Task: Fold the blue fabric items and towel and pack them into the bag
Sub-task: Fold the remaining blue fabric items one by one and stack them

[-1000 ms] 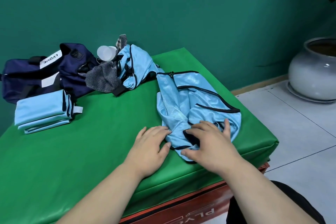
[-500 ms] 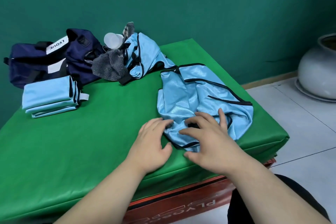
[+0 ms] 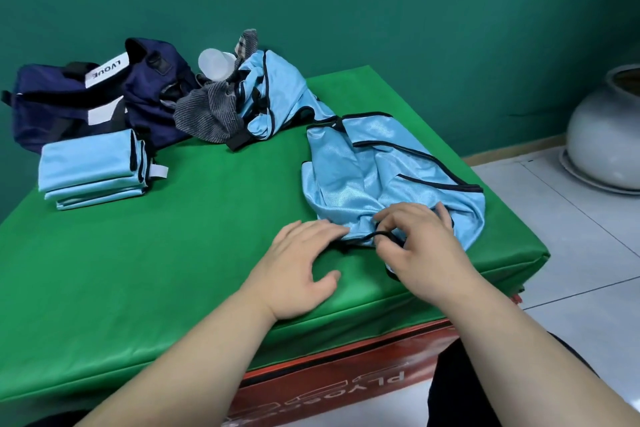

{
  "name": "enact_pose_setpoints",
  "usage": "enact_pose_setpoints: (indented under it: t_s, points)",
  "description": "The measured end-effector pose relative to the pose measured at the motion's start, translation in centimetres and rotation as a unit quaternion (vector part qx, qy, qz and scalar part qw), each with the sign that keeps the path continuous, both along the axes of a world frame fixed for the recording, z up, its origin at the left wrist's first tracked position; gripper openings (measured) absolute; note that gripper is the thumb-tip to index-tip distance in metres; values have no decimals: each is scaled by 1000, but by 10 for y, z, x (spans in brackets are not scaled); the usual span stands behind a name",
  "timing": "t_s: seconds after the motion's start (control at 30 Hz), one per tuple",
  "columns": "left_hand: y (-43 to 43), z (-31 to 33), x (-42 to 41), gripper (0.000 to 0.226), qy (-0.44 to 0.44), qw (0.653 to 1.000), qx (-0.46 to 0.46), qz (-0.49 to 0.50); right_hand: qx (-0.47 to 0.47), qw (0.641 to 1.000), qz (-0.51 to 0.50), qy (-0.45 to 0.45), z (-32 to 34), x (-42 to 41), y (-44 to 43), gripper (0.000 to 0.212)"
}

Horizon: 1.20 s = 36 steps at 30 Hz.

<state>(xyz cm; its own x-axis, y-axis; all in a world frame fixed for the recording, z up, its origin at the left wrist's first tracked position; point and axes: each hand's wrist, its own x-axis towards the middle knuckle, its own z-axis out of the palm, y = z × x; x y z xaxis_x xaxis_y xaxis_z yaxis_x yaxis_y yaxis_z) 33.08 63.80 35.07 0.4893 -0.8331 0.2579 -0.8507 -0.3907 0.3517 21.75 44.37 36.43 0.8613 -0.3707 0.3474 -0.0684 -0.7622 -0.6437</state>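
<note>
Green padding (image 3: 173, 253) covers the tabletop in front of a teal wall (image 3: 381, 10). My left hand (image 3: 298, 267) lies flat on it, fingers straight and close together, tips touching the hem of the crumpled blue mesh vest (image 3: 381, 170) near the right edge. My right hand (image 3: 422, 250) pinches that vest's black trim (image 3: 367, 236) between thumb and forefinger. At far left sits a folded blue stack (image 3: 90, 170), with the navy bag (image 3: 69, 104) behind it. A grey striped towel (image 3: 204, 111) and a second blue vest (image 3: 277, 94) lie heaped beside the bag.

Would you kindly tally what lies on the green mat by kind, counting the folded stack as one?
Light blue fabric: 3 (folded stack, crumpled piece, near piece)
Navy bag: 1
Grey striped towel: 1
Translucent cup: 1
Total: 6
</note>
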Motion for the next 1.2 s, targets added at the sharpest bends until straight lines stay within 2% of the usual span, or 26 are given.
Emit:
enact_pose_setpoints:
  t_s: [0.17,0.4,0.57,0.67,0.87,0.9,1.0,1.07,1.2]
  points:
    - [-12,4,10,60,6,999,31,16,-25,997,-61,31,-2,4,-9,4]
    - [-40,3,15,31,-27,998,-29,55,-39,991,-106,69,-4,7,-15,11]
    - [-29,-2,12,27,36,989,-134,59,-34,990,-105,85,-3,10,-15,24]
    - [-25,-4,12,25,60,980,-176,64,-6,992,-81,95,-1,10,-14,19]
    - [-24,-3,9,29,107,972,-188,96,10,994,-69,79,7,7,-7,8]
    - [-24,-2,8,29,112,971,-185,100,8,996,-66,64,8,5,-5,15]
    - [-25,-2,9,28,115,973,-176,99,-38,998,-22,40,12,2,6,54]
    - [-25,-2,10,25,113,974,-173,93,-80,995,-2,55,11,3,13,67]
    - [-23,-1,9,26,101,973,-195,69,-108,993,-2,51,6,8,15,44]
